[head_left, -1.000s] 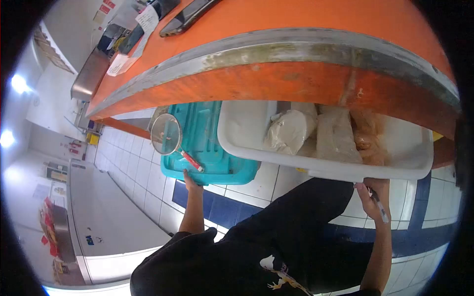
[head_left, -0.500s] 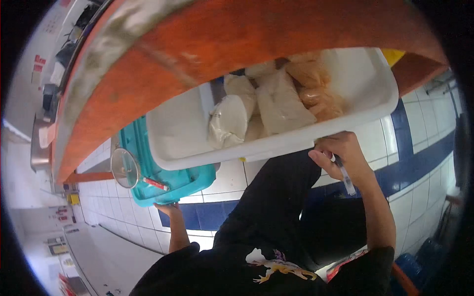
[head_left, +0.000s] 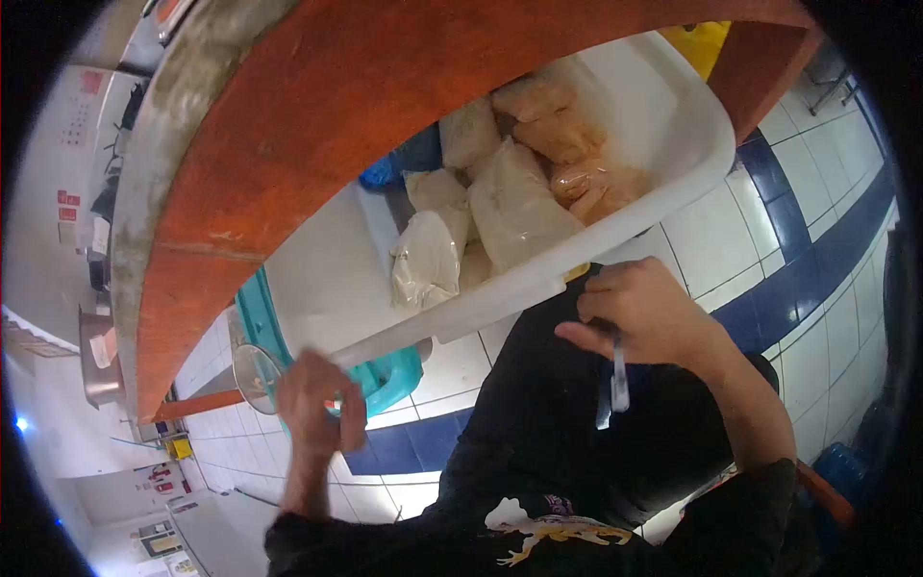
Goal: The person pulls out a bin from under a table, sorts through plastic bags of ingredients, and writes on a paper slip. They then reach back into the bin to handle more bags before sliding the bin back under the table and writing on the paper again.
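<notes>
My right hand (head_left: pixel 654 313) is curled in front of the white plastic tub (head_left: pixel 673 183), gripping a slim pen-like object (head_left: pixel 618 380) that points down toward my leg. My left hand (head_left: pixel 322 409), smeared by motion, is at the tub's near left corner and overlaps the teal plastic lid (head_left: pixel 392 378) below. Its fingers look bent, but their grip is blurred. In the tub lie clear bags of white powder (head_left: pixel 524 207) and bags of orange-brown contents (head_left: pixel 562 135). A round sieve (head_left: pixel 256 378) rests on the lid beside my left hand.
An orange tabletop edge (head_left: pixel 221 183) curves over the tub, hiding its far side. A blue bag (head_left: pixel 385 171) sits further back in the tub, and something yellow (head_left: pixel 702 43) is beyond it. White and blue floor tiles (head_left: pixel 711 240) lie below.
My left hand has risen from the lid's lower edge to the tub's corner. My right hand has come away from the tub's rim, still holding the pen-like object. The view has shifted.
</notes>
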